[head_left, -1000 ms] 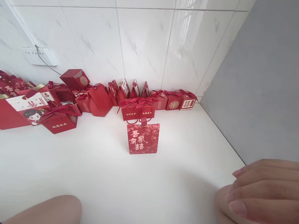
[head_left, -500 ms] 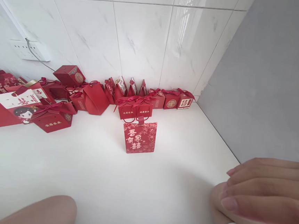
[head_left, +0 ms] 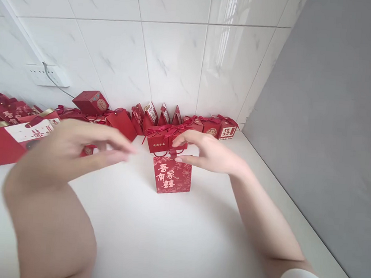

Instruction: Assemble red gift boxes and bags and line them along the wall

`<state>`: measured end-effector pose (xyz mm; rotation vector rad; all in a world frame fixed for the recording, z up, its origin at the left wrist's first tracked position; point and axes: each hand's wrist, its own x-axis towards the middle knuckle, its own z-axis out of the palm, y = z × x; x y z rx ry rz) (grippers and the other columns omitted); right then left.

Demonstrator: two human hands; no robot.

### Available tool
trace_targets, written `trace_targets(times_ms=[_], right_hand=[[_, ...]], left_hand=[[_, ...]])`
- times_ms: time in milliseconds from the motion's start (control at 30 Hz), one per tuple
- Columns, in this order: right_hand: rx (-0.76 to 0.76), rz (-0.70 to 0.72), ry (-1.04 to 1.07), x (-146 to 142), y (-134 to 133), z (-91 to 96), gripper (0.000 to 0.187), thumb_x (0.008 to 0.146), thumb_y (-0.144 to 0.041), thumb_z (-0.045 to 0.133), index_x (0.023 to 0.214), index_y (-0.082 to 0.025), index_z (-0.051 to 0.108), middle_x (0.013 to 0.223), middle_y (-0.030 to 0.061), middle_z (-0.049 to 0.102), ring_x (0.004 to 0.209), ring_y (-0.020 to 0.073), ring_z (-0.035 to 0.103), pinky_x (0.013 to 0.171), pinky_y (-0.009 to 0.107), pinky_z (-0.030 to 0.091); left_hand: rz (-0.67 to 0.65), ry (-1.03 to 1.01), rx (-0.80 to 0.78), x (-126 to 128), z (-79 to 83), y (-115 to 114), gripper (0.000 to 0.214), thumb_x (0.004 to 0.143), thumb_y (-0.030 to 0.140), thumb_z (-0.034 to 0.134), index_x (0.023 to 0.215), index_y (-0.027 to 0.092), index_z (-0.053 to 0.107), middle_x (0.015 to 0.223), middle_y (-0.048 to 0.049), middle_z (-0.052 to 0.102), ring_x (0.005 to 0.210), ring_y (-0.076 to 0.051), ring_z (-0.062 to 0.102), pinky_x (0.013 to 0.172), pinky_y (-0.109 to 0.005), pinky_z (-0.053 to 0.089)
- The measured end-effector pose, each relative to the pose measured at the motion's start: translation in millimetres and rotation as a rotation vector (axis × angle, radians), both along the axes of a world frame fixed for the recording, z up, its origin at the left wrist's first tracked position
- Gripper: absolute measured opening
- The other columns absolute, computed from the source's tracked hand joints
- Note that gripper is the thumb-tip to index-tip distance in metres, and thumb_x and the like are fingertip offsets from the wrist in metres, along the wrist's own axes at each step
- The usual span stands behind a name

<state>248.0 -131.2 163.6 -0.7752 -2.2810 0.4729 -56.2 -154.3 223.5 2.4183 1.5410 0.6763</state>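
Note:
A red gift box (head_left: 172, 179) with pale Chinese characters and a flower print stands upright on the white tabletop (head_left: 150, 240). My right hand (head_left: 205, 151) is over its top edge, thumb and fingers apart on the near and far sides of the small red tab (head_left: 173, 154); whether the fingertips touch it I cannot tell. To the left, my left hand (head_left: 77, 147) hangs above the table, slightly blurred, holding nothing, fingers stretched towards the box. Just behind the box are two red boxes with ribbon bows (head_left: 157, 143) and cord handles.
Several red boxes and bags line the tiled wall (head_left: 169, 64), including a box with a white square label (head_left: 228, 130) at the right end. A large red bag (head_left: 1, 142) lies at the left. A cable runs from the wall socket (head_left: 48, 75). A grey panel (head_left: 329, 125) borders the right.
My right hand has swung from the lower right edge to the top of the red gift box. My left hand has come into view from the lower left. The view has tilted up slightly.

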Motion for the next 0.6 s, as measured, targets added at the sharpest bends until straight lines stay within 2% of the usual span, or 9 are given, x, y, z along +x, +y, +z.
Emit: trace_targets(times_ms=[67, 133, 233, 333, 400, 433, 500, 533, 600], right_hand=[[-0.022, -0.106, -0.125, -8.7, 19.9, -20.0, 0.018, 0.085, -0.021, 0.064, 0.103, -0.021, 0.064, 0.104, 0.0055, 0.068, 0.091, 0.0196, 0.063, 0.069, 0.028, 0.048], [-0.066, -0.106, -0.259, -11.7, 31.7, -35.4, 0.009, 0.087, -0.016, 0.057, 0.09, -0.02, 0.065, 0.081, 0.0021, 0.066, 0.069, 0.0159, 0.06, 0.058, 0.026, 0.04], [-0.033, -0.153, -0.218, -12.7, 44.4, -49.7, 0.011, 0.088, -0.016, 0.053, 0.085, -0.021, 0.063, 0.071, -0.0007, 0.062, 0.061, 0.0146, 0.055, 0.056, 0.026, 0.037], [0.073, -0.271, 0.069, -19.7, 60.0, -69.7, 0.018, 0.086, -0.016, 0.054, 0.102, -0.022, 0.06, 0.1, 0.0039, 0.067, 0.088, 0.0201, 0.063, 0.075, 0.032, 0.047], [0.111, -0.299, 0.3, -28.8, 70.6, -93.3, 0.034, 0.087, -0.024, 0.057, 0.121, -0.022, 0.052, 0.124, 0.0087, 0.062, 0.114, 0.024, 0.058, 0.095, 0.038, 0.045], [0.087, -0.316, 0.413, -33.9, 75.0, -107.6, 0.044, 0.088, -0.029, 0.058, 0.129, -0.021, 0.046, 0.132, 0.0104, 0.057, 0.122, 0.0245, 0.054, 0.101, 0.039, 0.043], [-0.081, -0.345, 0.564, -43.2, 81.6, -136.8, 0.053, 0.092, -0.039, 0.053, 0.139, -0.022, 0.034, 0.138, 0.0112, 0.053, 0.123, 0.0237, 0.055, 0.104, 0.04, 0.043], [-0.183, -0.349, 0.579, -46.5, 84.0, -149.8, 0.054, 0.094, -0.045, 0.05, 0.14, -0.022, 0.034, 0.138, 0.0114, 0.054, 0.122, 0.0243, 0.056, 0.104, 0.041, 0.043], [-0.367, -0.319, 0.524, -48.8, 88.2, -168.9, 0.057, 0.094, -0.054, 0.048, 0.14, -0.023, 0.035, 0.135, 0.0114, 0.058, 0.121, 0.0258, 0.057, 0.105, 0.043, 0.043]], left_hand=[[-0.043, 0.084, -0.112, 18.3, -8.7, 19.8, 0.046, 0.067, 0.063, 0.067, 0.1, 0.032, 0.075, 0.1, 0.0022, 0.073, 0.088, -0.023, 0.068, 0.074, -0.032, 0.055], [-0.125, 0.15, -0.215, 34.4, -25.1, 43.9, 0.044, 0.066, 0.059, 0.071, 0.101, 0.033, 0.076, 0.106, 0.0007, 0.073, 0.097, -0.024, 0.067, 0.079, -0.03, 0.054], [-0.181, 0.177, -0.24, 47.7, -52.2, 72.8, 0.03, 0.074, 0.052, 0.065, 0.08, 0.025, 0.076, 0.082, -0.0021, 0.072, 0.078, -0.023, 0.068, 0.067, -0.029, 0.05], [-0.12, 0.095, -0.182, 50.5, -74.3, 90.1, 0.031, 0.077, 0.051, 0.062, 0.07, 0.022, 0.07, 0.067, -0.0013, 0.067, 0.065, -0.021, 0.064, 0.059, -0.029, 0.047], [-0.125, -0.039, -0.17, 50.8, -91.3, 100.1, 0.03, 0.076, 0.051, 0.064, 0.079, 0.022, 0.071, 0.075, -0.0007, 0.07, 0.072, -0.021, 0.066, 0.064, -0.029, 0.05], [-0.141, -0.118, -0.176, 51.3, -102.4, 105.3, 0.032, 0.075, 0.051, 0.065, 0.086, 0.022, 0.071, 0.083, -0.0012, 0.072, 0.079, -0.022, 0.068, 0.069, -0.03, 0.051], [-0.156, -0.31, -0.185, 53.8, -131.3, 116.0, 0.041, 0.076, 0.051, 0.066, 0.104, 0.021, 0.068, 0.104, -0.0041, 0.073, 0.095, -0.024, 0.068, 0.081, -0.032, 0.054], [-0.144, -0.414, -0.182, 55.5, -148.3, 121.0, 0.048, 0.077, 0.052, 0.066, 0.113, 0.02, 0.065, 0.115, -0.0065, 0.071, 0.103, -0.025, 0.066, 0.089, -0.034, 0.053], [-0.012, -0.656, -0.196, 58.7, -183.2, 129.7, 0.061, 0.08, 0.057, 0.061, 0.125, 0.017, 0.059, 0.125, -0.0102, 0.067, 0.115, -0.026, 0.062, 0.101, -0.037, 0.048]])
